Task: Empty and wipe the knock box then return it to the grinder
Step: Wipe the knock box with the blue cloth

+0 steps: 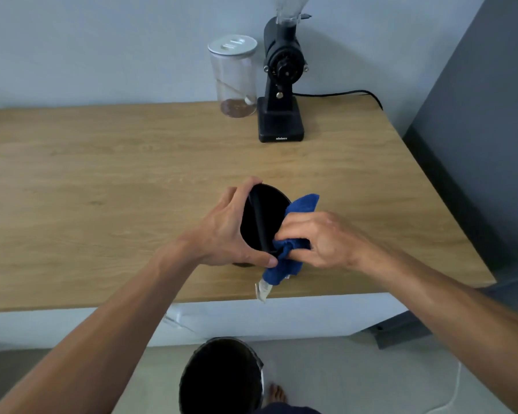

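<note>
While the left hand (231, 231) grips the black knock box (263, 216) by its rim above the bench (102, 180), tilted, the right hand (317, 240) pinches a soft blue cloth (299, 204) against it. It looks rigid, light, smooth-walled; rim holds best.

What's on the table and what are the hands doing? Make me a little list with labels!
left hand: grips the rim of the knock box, tilting it
right hand: presses a blue cloth against the box's rim
knock box bar: black, runs across the opening
grinder: black, at the back of the wooden table, plugged in
jar: clear, white lid, left of the grinder, a little brown stuff at the bottom
bin: dark, on the floor below the table
</note>
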